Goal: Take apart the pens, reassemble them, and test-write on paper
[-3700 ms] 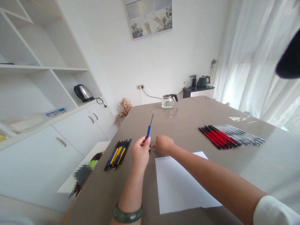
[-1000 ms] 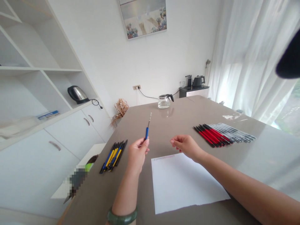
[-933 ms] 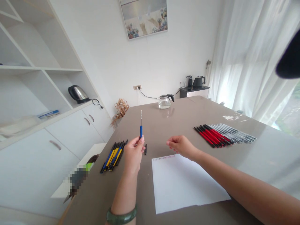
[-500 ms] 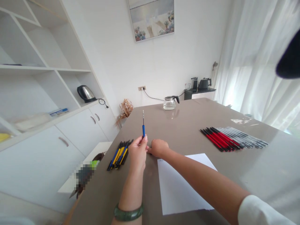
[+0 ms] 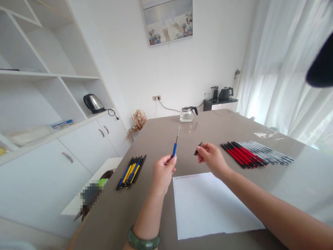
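Observation:
Upright in my left hand point(image 5: 163, 171) is a blue pen barrel point(image 5: 174, 150), its thin refill point(image 5: 178, 134) sticking bare out of the top. My right hand point(image 5: 212, 158), to the right of it, pinches a short black pen piece point(image 5: 198, 148) between thumb and fingers. The two parts are apart. Just below the hands lies a white sheet of paper point(image 5: 208, 205) with a row of small marks along its top edge. A bundle of blue, yellow and black pens point(image 5: 132, 172) rests left of my left hand.
Right of my right hand lie red-and-black pens point(image 5: 241, 154) and clear pens point(image 5: 267, 152) in a row. A glass pot point(image 5: 186, 115) with a black handle stands at the far end of the brown table point(image 5: 156, 133). White shelves point(image 5: 56, 76) line the left side.
My right hand has moved right, away from my left hand, and the black piece now shows in it. The blue barrel has shifted right and tilts slightly. More of the paper shows.

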`<state>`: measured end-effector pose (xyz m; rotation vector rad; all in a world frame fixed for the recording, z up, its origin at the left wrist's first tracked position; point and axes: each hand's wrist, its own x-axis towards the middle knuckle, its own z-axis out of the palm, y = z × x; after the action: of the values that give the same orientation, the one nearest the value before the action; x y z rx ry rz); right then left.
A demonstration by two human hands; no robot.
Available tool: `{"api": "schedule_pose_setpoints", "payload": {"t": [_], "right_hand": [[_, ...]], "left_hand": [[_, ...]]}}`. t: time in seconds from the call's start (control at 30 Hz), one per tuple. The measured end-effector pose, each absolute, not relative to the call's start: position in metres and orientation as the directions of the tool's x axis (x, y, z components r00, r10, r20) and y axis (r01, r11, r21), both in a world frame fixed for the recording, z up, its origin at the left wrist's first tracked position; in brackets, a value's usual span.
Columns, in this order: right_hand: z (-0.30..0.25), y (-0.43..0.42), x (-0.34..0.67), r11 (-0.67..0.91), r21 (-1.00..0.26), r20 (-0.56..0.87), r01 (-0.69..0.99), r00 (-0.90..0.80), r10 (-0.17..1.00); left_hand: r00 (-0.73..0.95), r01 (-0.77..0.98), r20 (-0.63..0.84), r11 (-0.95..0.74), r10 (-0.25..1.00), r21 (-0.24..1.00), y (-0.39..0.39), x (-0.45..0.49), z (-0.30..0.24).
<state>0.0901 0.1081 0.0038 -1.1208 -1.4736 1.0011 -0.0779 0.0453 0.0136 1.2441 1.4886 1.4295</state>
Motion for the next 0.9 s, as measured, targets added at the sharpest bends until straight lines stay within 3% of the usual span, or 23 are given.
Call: {"api": "schedule_pose_setpoints", "payload": {"t": [0.1, 0.17, 0.37, 0.9], "right_hand": [[0.016, 0.098, 0.112, 0.34, -0.939, 0.339, -0.05, 0.025, 0.94], [0.022, 0.093, 0.122, 0.413, -0.906, 0.405, -0.093, 0.095, 0.909], [0.026, 0.085, 0.14, 0.519, -0.851, 0.495, -0.08, 0.21, 0.843], [0.027, 0.083, 0.144, 0.495, -0.866, 0.48, -0.064, 0.165, 0.861]], "left_hand": [[-0.199, 0.197, 0.084, -0.044, 0.976, 0.979, 0.044, -0.067, 0.012], [-0.13, 0.22, 0.062, -0.033, 0.99, 0.975, 0.043, -0.061, 0.01], [0.0, 0.312, 0.029, -0.028, 1.0, 0.95, 0.044, -0.05, 0.007], [0.049, 0.366, 0.02, -0.036, 0.999, 0.93, 0.047, -0.046, -0.002]]}}
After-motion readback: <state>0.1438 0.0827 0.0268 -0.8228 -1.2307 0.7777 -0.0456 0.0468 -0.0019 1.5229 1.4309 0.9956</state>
